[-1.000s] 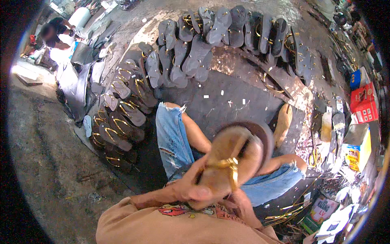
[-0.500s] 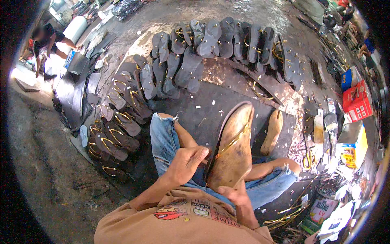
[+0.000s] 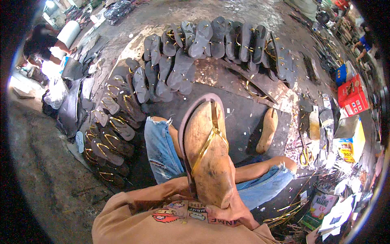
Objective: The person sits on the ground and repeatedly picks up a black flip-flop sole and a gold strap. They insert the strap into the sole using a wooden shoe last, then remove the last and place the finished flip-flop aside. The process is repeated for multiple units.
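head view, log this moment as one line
right hand: grips wooden last | left hand: hidden behind sole | gold strap: across last | second last: on mat

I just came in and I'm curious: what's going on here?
The person's right hand grips the heel end of a wooden foot shape, which sits in a sandal with gold straps. The left hand is hidden behind the sandal. A second wooden form lies to the right, and dark sandals are set out ahead and to the left.

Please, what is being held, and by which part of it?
The right hand holds a wooden foot form with a sandal by its heel end; the left hand is mostly hidden, its hold unclear.
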A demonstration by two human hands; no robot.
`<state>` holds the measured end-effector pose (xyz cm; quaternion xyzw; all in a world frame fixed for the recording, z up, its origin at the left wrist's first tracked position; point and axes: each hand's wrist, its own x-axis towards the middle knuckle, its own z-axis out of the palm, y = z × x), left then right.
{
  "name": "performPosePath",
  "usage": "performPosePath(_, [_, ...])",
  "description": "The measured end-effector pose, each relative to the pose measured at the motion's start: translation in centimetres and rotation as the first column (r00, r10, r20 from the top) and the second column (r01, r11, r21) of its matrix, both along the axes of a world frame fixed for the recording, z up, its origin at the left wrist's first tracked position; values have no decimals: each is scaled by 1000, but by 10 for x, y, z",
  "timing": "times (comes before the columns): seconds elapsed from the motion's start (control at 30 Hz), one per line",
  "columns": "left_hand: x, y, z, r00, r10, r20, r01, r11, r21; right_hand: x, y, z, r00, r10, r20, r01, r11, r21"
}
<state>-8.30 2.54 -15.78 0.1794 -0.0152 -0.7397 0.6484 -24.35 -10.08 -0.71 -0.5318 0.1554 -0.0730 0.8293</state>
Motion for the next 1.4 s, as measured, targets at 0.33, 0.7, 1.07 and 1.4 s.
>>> performPosePath(0.33, [28,-49,48,883,213,418,-281,954,108,56,-7,-79,920,-386,71,388,870,-304])
performPosePath(0.7, [144,-42,67,-184,-225,957,-544,834,92,14,-25,-135,892,-442,-91,399,867,-299])
performPosePath(1.07, [93,-29,93,-329,-98,939,-107,992,67,42,-146,-95,973,-107,-206,34,943,-331])
performPosePath(1.4, [106,25,51,216,-135,967,-346,916,205,110,-175,-108,955,-34,-294,-192,688,-700])
